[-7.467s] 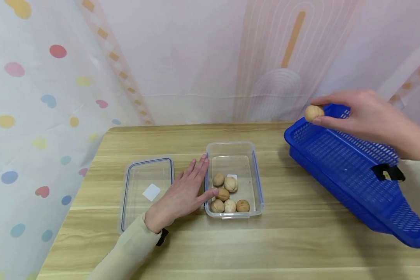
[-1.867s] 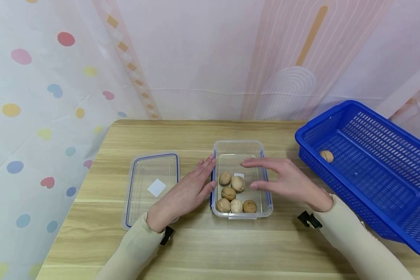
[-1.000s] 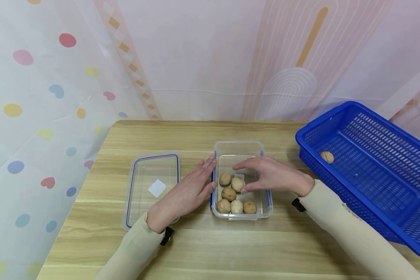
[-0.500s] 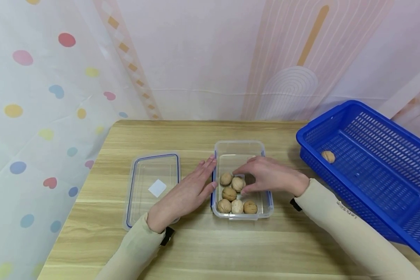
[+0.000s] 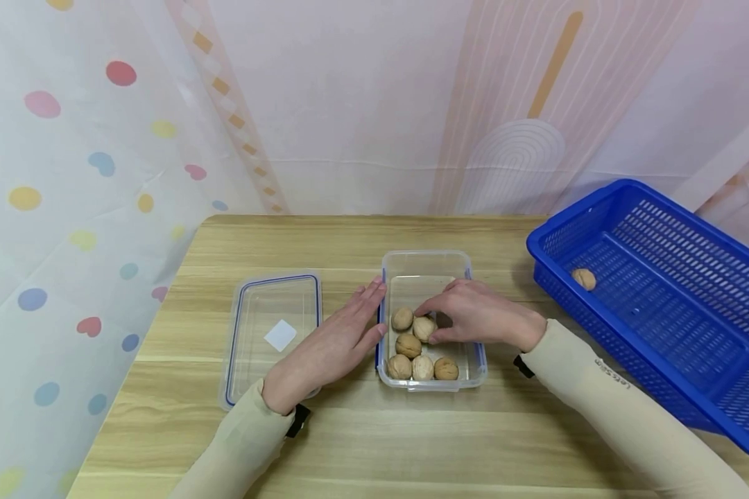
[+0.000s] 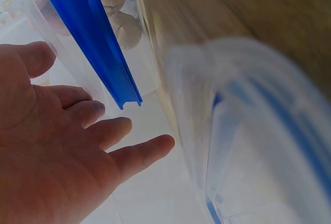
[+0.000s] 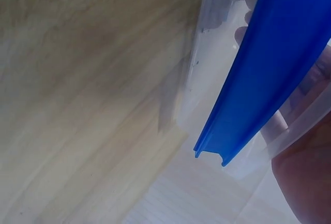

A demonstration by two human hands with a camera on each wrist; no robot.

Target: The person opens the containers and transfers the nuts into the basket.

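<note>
A clear plastic food container with blue edges stands on the wooden table, several walnuts gathered in its near left part. My right hand reaches in over the right side, index finger and thumb pinching one pale walnut that sits among the others. Along the left rim my left hand rests with straight fingers, steadying nothing else. The left wrist view shows its fingers beside a blue side clip. In the right wrist view another blue clip covers most of the right hand.
The container's clear lid with a blue seal and a white square lies left, partly under the left forearm. A blue perforated basket stands at right, holding one walnut. A patterned curtain hangs behind the table.
Earlier my right hand held a walnut over the basket; one now lies inside it. That hand moved left into the container and its fingers closed on a pale walnut. My left hand stayed put.
</note>
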